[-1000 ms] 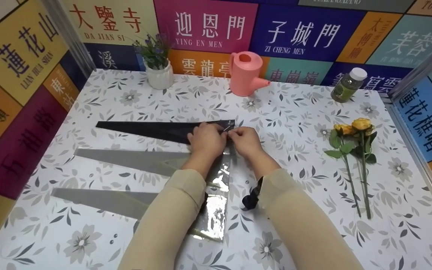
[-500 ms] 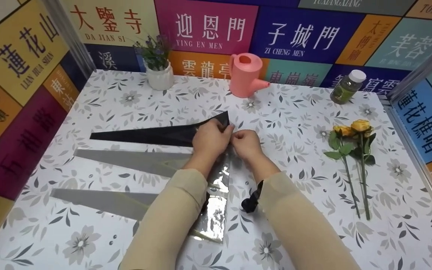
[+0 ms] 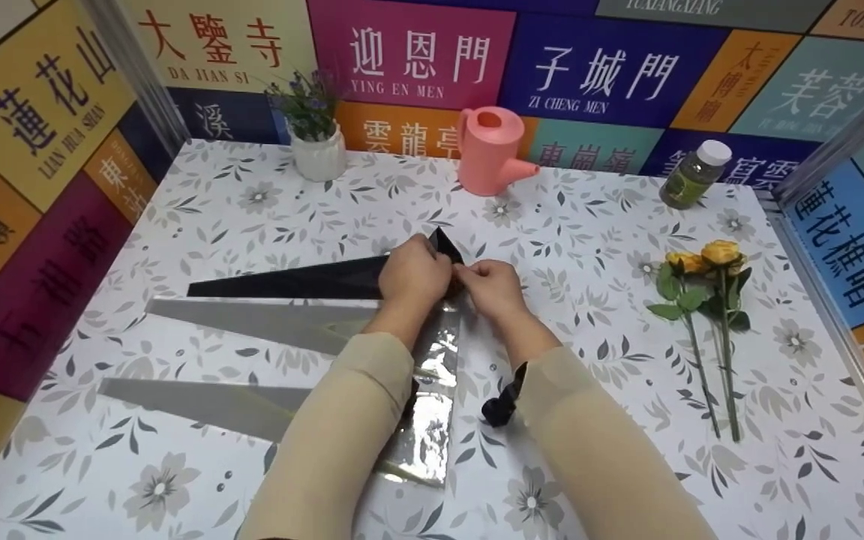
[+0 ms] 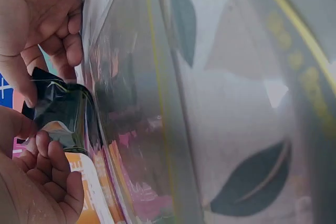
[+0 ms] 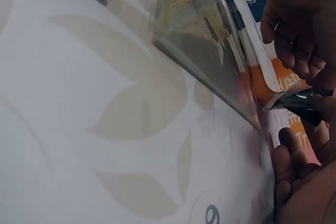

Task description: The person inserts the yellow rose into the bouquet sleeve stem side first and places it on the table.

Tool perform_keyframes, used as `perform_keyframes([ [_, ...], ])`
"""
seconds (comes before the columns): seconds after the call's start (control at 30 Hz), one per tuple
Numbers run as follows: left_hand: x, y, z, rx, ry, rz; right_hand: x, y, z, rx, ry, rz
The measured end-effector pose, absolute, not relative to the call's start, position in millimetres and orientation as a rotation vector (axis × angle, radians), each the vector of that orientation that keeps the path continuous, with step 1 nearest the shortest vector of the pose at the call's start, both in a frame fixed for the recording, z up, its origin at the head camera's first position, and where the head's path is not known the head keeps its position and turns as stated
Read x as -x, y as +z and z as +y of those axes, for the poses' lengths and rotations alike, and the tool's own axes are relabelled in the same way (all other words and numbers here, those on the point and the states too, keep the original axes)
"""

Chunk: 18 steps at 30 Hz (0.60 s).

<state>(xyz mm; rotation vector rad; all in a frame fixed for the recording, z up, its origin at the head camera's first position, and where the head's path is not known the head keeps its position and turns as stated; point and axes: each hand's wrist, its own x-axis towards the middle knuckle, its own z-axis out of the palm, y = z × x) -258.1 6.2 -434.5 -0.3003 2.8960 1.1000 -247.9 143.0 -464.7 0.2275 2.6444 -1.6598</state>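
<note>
A black, tapered plastic flower sleeve (image 3: 289, 279) lies across the table, its narrow tip to the left. My left hand (image 3: 413, 271) grips its wide end, where a black corner sticks up beyond the fingers. Close beside it, my right hand (image 3: 493, 287) pinches the sleeve's edge between thumb and forefinger. In the left wrist view the glossy black plastic (image 4: 58, 108) is bent between both hands' fingertips. The right wrist view has only a dark bit of the sleeve (image 5: 304, 106) between the hands. Nearer me lie two grey tapered sleeves (image 3: 252, 319) with clear, shiny ends, partly under my left arm.
Yellow roses (image 3: 721, 251) with long stems lie on the right. Along the back stand a white pot of purple flowers (image 3: 319, 154), a pink watering can (image 3: 490, 154) and a white-capped bottle (image 3: 691, 180). Printed panels (image 3: 432, 52) wall in the table (image 3: 589, 240).
The black sleeve's wide end has been lifted and bent from lying flat. Its narrow tip has swung nearer to me. Both hands stay close together at that wide end.
</note>
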Motion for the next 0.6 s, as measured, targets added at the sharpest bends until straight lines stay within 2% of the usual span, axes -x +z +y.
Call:
perform_keyframes([
  [0.2,257.3,-430.9,4.7,0.265,1.091,2.907,252.8,-461.4,145.7,-0.211,-1.638,2.7],
  [0.43,256.7,-426.8,8.6,0.153,1.065,2.936,259.3,-456.2,146.1,-0.017,-1.618,2.828],
  [0.6,258.6,-423.5,9.4,0.178,1.026,2.934,260.5,-452.8,143.8,0.04,-1.573,2.905],
])
